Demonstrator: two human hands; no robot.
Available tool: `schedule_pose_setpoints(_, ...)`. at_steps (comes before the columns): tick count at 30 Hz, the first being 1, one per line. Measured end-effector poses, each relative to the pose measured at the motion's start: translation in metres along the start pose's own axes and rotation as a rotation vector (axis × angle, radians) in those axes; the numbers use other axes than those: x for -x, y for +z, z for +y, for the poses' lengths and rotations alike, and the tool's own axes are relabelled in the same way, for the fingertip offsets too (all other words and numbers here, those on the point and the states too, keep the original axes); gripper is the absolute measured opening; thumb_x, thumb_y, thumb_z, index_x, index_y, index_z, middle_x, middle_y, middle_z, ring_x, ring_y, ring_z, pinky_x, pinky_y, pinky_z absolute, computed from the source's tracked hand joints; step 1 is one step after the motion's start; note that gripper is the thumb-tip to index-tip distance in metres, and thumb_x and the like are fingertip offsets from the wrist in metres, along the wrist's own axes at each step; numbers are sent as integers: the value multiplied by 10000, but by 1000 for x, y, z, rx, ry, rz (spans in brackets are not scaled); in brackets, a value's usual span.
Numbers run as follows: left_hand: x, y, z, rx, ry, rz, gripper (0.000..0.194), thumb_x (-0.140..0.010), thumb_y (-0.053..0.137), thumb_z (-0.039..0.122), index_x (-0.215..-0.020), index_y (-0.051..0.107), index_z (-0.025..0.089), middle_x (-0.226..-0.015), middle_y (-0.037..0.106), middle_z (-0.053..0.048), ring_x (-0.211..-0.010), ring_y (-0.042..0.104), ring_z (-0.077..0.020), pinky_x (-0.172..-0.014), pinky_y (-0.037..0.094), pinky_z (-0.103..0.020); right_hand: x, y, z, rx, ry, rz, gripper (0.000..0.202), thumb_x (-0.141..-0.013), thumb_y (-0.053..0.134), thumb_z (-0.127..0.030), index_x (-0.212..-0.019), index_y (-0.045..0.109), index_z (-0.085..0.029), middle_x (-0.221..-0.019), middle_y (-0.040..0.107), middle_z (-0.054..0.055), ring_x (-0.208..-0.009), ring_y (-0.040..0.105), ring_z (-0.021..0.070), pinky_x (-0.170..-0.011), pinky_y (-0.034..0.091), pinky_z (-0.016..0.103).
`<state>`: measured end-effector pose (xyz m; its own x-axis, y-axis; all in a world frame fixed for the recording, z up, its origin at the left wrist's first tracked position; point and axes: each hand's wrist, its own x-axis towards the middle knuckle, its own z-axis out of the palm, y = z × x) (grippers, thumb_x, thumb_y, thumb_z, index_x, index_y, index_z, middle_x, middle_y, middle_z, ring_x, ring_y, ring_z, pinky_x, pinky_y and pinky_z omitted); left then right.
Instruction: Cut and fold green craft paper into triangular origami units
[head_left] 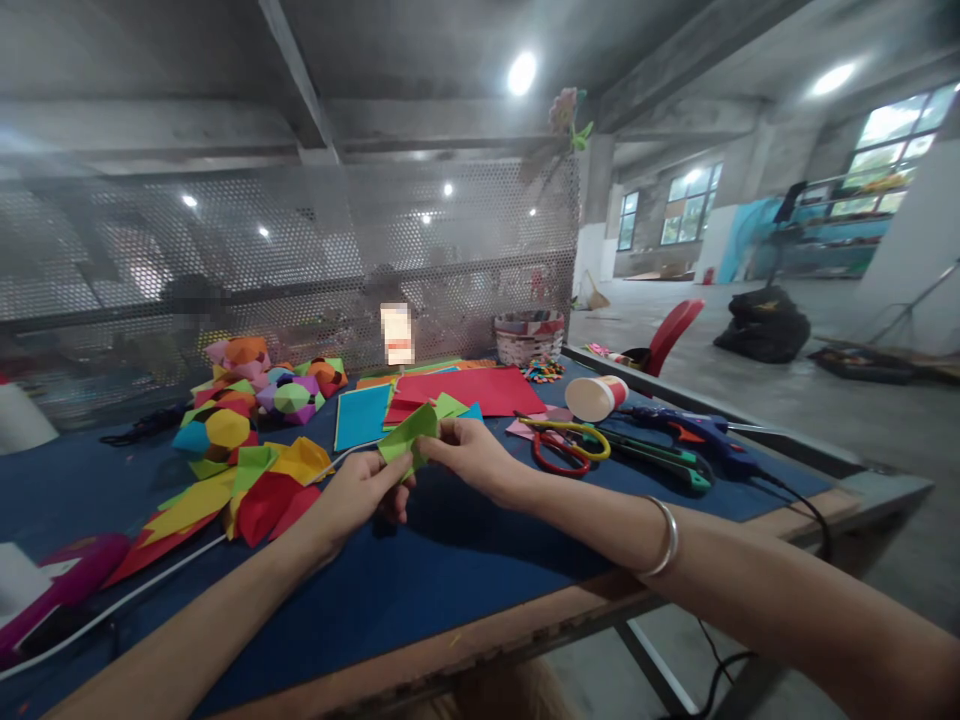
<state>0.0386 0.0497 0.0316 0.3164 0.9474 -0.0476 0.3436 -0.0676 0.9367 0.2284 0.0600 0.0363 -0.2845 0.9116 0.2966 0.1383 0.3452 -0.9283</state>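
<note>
Between my hands is a folded piece of light green paper (405,436), held above the blue tabletop. My left hand (367,490) pinches its lower left part, some fingers tucked behind it. At its right side, my right hand (469,455) grips the paper between thumb and fingers. Just behind lie sheets of red paper (480,392) and blue paper (361,418). Left of my left hand are folded paper pieces in yellow, red and green (270,490). Scissors (574,445) with a red and a yellow handle loop rest to the right of my right hand.
Multicoloured paper balls (229,425) sit at the back left. On the right are a paper cup (596,398) on its side, a green-black cutter (652,460) and a blue glue gun (697,435). A basket (529,338) stands by the mesh screen (300,250). A white cable (150,580) crosses the left.
</note>
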Motion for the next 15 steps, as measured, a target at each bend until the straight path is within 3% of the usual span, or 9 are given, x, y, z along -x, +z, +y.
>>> schedule_pose_setpoints(8,2,-3,0,-23,54,10,287,-1020,623,421,-975,662,140,-799,661,14,-595,611,-104,-565,541,-251,-2,0,1,50,-38,17,233,-909,611,-328,-731,566,-185,-662,541,-38,-600,456,115,-568,336,245)
schedule_pose_setpoints(11,5,-1,8,-35,100,60,274,-989,666,404,-911,665,141,-760,650,21,-581,592,-103,-548,513,-243,-4,-1,3,110,-62,18,238,-900,617,-318,-713,551,-187,-652,526,-37,-612,461,116,-568,333,243)
schedule_pose_setpoints(15,7,-1,20,-32,189,162,217,-861,785,346,-813,699,153,-737,655,32,-692,613,-131,-636,492,-250,-2,-2,3,206,-127,-29,225,-856,645,-259,-668,543,-188,-619,504,-46,-596,441,108,-554,308,242)
